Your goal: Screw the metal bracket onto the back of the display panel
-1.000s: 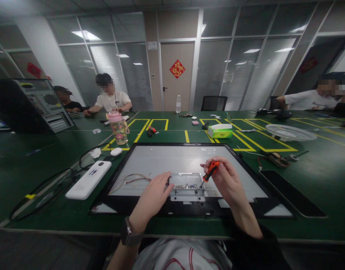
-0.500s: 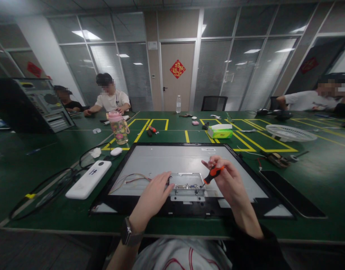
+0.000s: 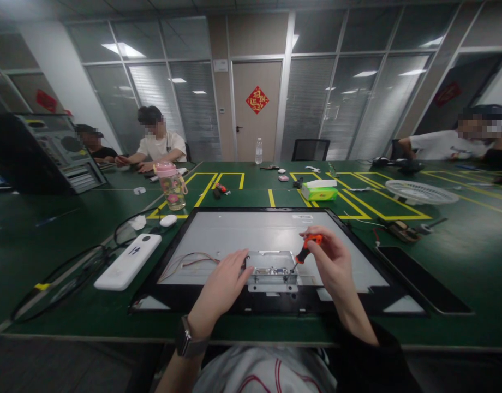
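A monitor panel lies face down on the table, its grey metal back inside a black frame. Near its front edge sits a metal bracket with a row of connector ports. My left hand rests flat at the bracket's left side, fingers stretched out and together. In my right hand an orange and black screwdriver is pinched by its handle, tilted, with the shaft pointing down-left to the ports. Whether the tip sits on a screw is too small to tell. Thin wires run left of my left hand.
Left stand a white power bank, black cables and a pink-lidded bottle. A tissue pack lies behind the panel; a black phone-like slab and a small motor part lie right. Other people sit across the table.
My right hand has shifted slightly on the screwdriver; its handle stands a little more upright and lower-left. My left hand stays put. A person at the back left has moved their arms.
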Available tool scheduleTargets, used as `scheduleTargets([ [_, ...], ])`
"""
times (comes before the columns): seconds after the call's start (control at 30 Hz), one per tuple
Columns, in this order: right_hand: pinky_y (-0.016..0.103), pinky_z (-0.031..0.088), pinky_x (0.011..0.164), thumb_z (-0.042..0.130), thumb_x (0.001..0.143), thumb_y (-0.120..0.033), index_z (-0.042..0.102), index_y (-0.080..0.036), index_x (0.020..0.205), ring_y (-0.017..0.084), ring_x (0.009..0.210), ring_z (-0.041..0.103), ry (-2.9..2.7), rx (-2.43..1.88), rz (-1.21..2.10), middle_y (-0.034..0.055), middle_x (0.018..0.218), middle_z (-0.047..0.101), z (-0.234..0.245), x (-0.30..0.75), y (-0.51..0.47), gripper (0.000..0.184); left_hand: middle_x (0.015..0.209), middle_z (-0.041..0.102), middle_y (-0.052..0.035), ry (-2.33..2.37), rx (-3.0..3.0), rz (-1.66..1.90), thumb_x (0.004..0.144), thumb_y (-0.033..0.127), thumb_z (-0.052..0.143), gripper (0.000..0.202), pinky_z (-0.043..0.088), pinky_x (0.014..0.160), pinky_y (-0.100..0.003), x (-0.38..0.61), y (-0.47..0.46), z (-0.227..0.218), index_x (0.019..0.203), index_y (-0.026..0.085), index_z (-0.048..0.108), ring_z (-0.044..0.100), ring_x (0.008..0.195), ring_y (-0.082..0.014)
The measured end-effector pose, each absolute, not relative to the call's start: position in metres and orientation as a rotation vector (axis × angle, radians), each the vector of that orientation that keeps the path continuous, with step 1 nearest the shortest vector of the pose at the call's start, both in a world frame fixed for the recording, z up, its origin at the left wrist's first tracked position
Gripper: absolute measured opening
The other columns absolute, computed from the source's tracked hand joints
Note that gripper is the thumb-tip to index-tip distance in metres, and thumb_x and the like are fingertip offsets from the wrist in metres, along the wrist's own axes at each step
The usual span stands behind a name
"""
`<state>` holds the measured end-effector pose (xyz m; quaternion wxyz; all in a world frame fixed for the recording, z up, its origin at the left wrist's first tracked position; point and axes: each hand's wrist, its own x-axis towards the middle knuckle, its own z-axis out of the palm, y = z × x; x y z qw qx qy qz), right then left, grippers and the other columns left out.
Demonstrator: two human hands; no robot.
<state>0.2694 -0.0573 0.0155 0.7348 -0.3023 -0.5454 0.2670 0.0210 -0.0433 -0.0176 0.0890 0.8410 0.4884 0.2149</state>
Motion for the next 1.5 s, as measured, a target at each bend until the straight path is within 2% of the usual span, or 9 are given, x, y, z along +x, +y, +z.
scheduleTargets([
  [0.2,0.034,0.05,0.079,0.056,0.092,-0.034,0.07,-0.024,0.106,0.021,0.089,0.064,-1.236,-0.738,0.548,0.0066,0.1,0.067,0.016,0.266,-0.058,0.022,0.14,0.056,-0.0108,1.462,2.505,0.649,0.102,0.041,0.038,0.045,0.038,0.111,-0.041,0.02,-0.043,-0.02,0.138,0.017,0.048,0.051,0.129,-0.0229],
  [0.37,0.03,0.048,0.07,0.072,0.08,-0.029,0.071,-0.023,0.089,0.018,0.081,0.059,-1.19,-0.743,0.464,0.0025,0.085,0.061,0.018,0.264,-0.057,0.01,0.139,0.056,-0.0117,1.469,2.503,0.636,0.101,0.039,0.039,0.045,0.038,0.111,-0.042,0.021,-0.043,-0.018,0.138,0.014,0.049,0.051,0.129,-0.0233],
  [0.53,0.037,0.048,0.082,0.055,0.092,-0.036,0.072,-0.023,0.1,0.022,0.092,0.061,-1.2,-0.69,0.586,0.0067,0.096,0.065,0.015,0.264,-0.058,0.023,0.141,0.055,-0.0126,1.464,2.501,0.602,0.101,0.037,0.04,0.046,0.037,0.112,-0.042,0.022,-0.043,-0.016,0.139,0.013,0.048,0.05,0.13,-0.0238],
  [0.7,0.031,0.049,0.073,0.074,0.079,-0.031,0.072,-0.027,0.089,0.018,0.084,0.058,-1.113,-0.629,0.65,0.0019,0.089,0.06,0.016,0.265,-0.058,0.011,0.141,0.054,-0.0124,1.466,2.508,0.606,0.101,0.038,0.039,0.046,0.037,0.112,-0.043,0.021,-0.043,-0.018,0.139,0.013,0.047,0.05,0.131,-0.0243],
  [0.83,0.034,0.051,0.081,0.078,0.075,-0.035,0.069,-0.025,0.076,0.017,0.08,0.058,-1.11,-0.525,0.745,0.0002,0.079,0.057,0.021,0.264,-0.059,0.013,0.141,0.055,-0.0121,1.461,2.511,0.633,0.101,0.04,0.038,0.046,0.038,0.111,-0.042,0.021,-0.043,-0.02,0.139,0.014,0.048,0.05,0.13,-0.0238],
  [1.0,0.036,0.054,0.076,0.065,0.086,-0.041,0.071,-0.026,0.095,0.018,0.077,0.062,-1.118,-0.554,0.872,0.0033,0.083,0.066,0.022,0.261,-0.061,0.018,0.141,0.054,-0.0123,1.459,2.502,0.625,0.102,0.041,0.037,0.046,0.038,0.111,-0.043,0.021,-0.042,-0.02,0.138,0.015,0.048,0.05,0.13,-0.0237],
  [1.2,0.039,0.052,0.089,0.072,0.082,-0.037,0.071,-0.026,0.084,0.017,0.085,0.061,-1.138,-0.515,0.789,0.0015,0.086,0.062,0.019,0.264,-0.058,0.011,0.141,0.054,-0.0121,1.454,2.492,0.644,0.101,0.04,0.04,0.045,0.037,0.111,-0.043,0.021,-0.044,-0.017,0.138,0.016,0.048,0.05,0.13,-0.0239],
  [1.4,0.039,0.054,0.08,0.06,0.091,-0.038,0.069,-0.027,0.108,0.018,0.078,0.064,-1.125,-0.567,0.824,0.0033,0.085,0.068,0.019,0.264,-0.059,0.023,0.141,0.054,-0.0135,1.454,2.488,0.612,0.096,0.043,0.049,0.048,0.038,0.111,-0.045,0.022,-0.048,-0.009,0.137,0.017,0.048,0.051,0.13,-0.0264],
  [1.5,0.037,0.053,0.082,0.06,0.091,-0.039,0.072,-0.025,0.102,0.019,0.083,0.064,-1.127,-0.565,0.807,0.0043,0.088,0.068,0.018,0.264,-0.059,0.022,0.143,0.052,-0.0147,1.462,2.49,0.581,0.093,0.042,0.055,0.052,0.037,0.111,-0.045,0.023,-0.049,-0.007,0.138,0.015,0.047,0.05,0.131,-0.0272],
])
